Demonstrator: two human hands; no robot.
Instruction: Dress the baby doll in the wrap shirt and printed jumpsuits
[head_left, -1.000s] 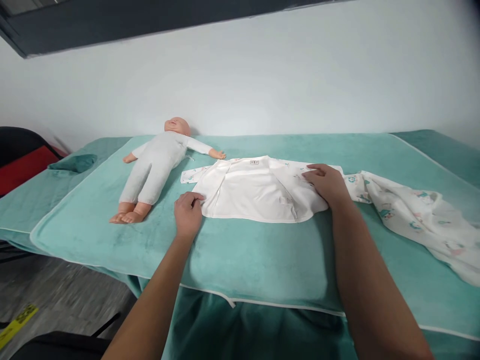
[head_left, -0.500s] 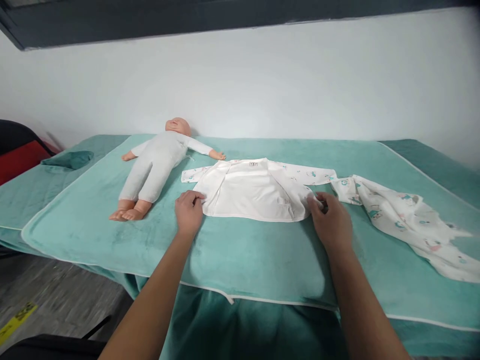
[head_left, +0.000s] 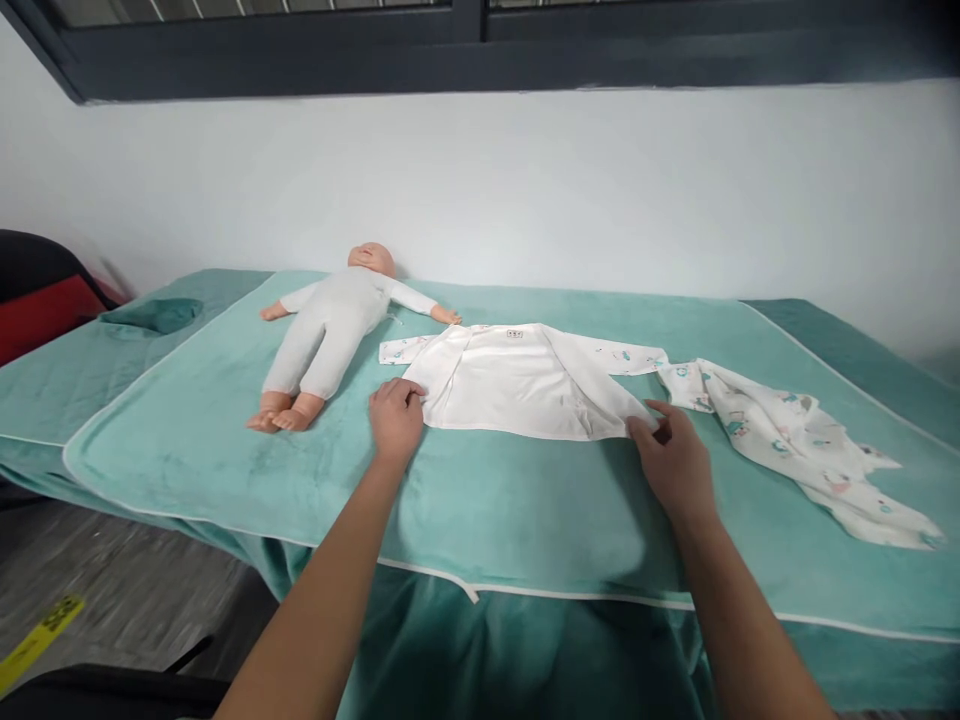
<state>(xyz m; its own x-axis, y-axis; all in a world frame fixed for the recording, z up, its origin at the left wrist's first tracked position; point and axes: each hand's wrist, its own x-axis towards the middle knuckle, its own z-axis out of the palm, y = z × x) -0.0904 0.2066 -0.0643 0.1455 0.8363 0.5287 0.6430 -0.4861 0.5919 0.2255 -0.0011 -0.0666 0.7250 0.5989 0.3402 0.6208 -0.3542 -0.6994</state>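
Observation:
A small white baby shirt lies spread open on the green mat, its inside and neck label facing up and its patterned sleeves stretched to both sides. My left hand pinches the shirt's lower left front edge. At the lower right corner, my right hand pinches the other front panel and holds it pulled outward. A baby doll in a pale suit lies on its back to the left, one of its hands close to the shirt's left sleeve.
A second patterned white baby garment lies crumpled on the right, meeting the shirt's right sleeve. The green mat covers the table, which stands against a white wall. A black and red chair is at the far left.
My right hand has drawn the shirt's right front panel outward, so it lies flatter and wider. My left hand keeps its pinch. The camera view has tilted up slightly.

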